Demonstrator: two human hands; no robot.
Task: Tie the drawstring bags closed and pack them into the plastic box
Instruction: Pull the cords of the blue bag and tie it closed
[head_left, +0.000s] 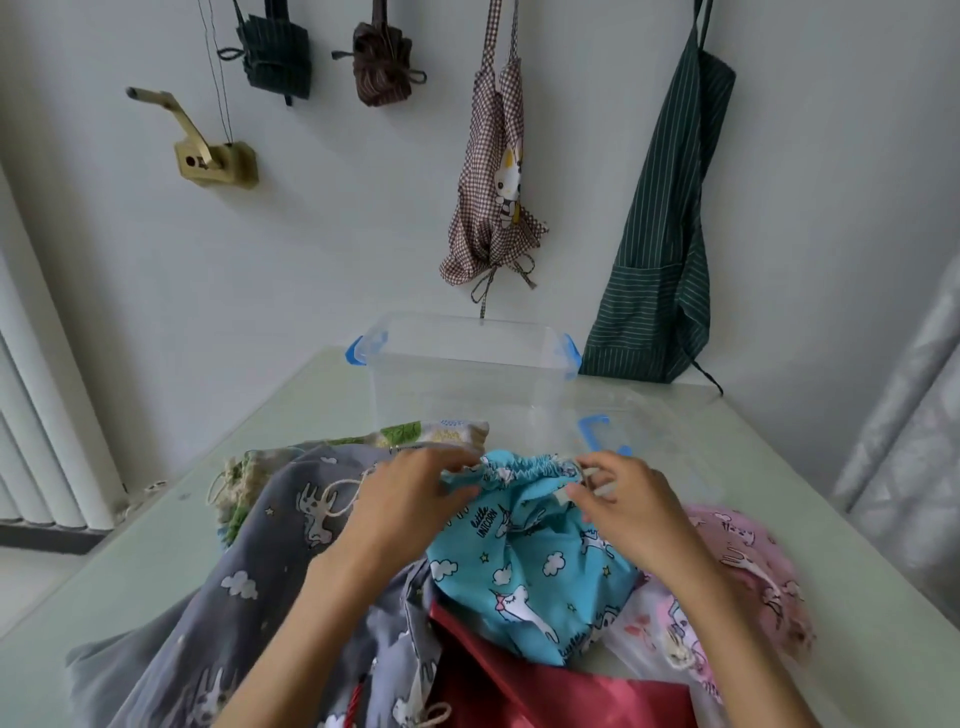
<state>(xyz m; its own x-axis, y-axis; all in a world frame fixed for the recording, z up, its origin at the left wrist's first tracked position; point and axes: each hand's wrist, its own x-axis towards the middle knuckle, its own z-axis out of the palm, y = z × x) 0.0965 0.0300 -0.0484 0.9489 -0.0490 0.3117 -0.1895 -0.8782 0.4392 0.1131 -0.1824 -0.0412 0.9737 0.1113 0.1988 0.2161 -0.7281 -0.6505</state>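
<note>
A blue unicorn-print drawstring bag (530, 566) lies in the middle of the table, its mouth gathered into a ruffle. My left hand (410, 499) pinches the left end of that ruffle. My right hand (623, 504) pinches the pale drawstring at the right end. A clear plastic box (467, 374) with blue latches stands open behind the bag, and nothing is visible inside it. Around the blue bag lie a grey unicorn bag (249, 587), a red satin bag (524, 686), a pink bag (748, 556), a white printed bag (670, 644) and a green-patterned bag (431, 434).
The box's clear lid (639, 431) with a blue handle lies flat to the right of the box. Aprons and small bags hang on the wall behind the pale green table (156, 551). A radiator stands at the left.
</note>
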